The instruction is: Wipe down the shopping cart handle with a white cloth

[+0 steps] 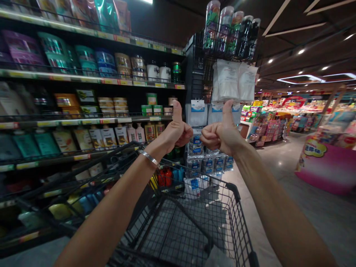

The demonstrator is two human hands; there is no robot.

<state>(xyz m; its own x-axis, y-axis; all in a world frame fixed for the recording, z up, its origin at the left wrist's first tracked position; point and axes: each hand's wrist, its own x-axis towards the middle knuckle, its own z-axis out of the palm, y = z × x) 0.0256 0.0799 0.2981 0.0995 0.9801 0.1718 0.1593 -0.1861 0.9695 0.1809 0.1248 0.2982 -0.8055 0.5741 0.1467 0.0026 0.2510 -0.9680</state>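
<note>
My left hand (pixel 178 128) is raised in a fist with its thumb pointing up, and nothing shows in it. A silver bracelet (pixel 149 158) circles that wrist. Facing it across a small gap, my right hand (pixel 222 131) makes the same thumbs-up fist, also without anything in it. Both arms stretch out over a black wire shopping cart (pixel 239 218), which neither hand touches. Behind the hands hang blue-and-silver packets (pixel 196 145) and white packaged goods (pixel 228 79) on the end of the shelving.
Shelves on the left carry jars (pixel 105 63), pump bottles (pixel 122 133) and boxes (pixel 85 95). Clear tubes (pixel 212 22) stand in a wire rack above. To the right, a grey floor (pixel 280 174) runs past a pink display bin (pixel 325 167) and a stocked stand (pixel 272 128).
</note>
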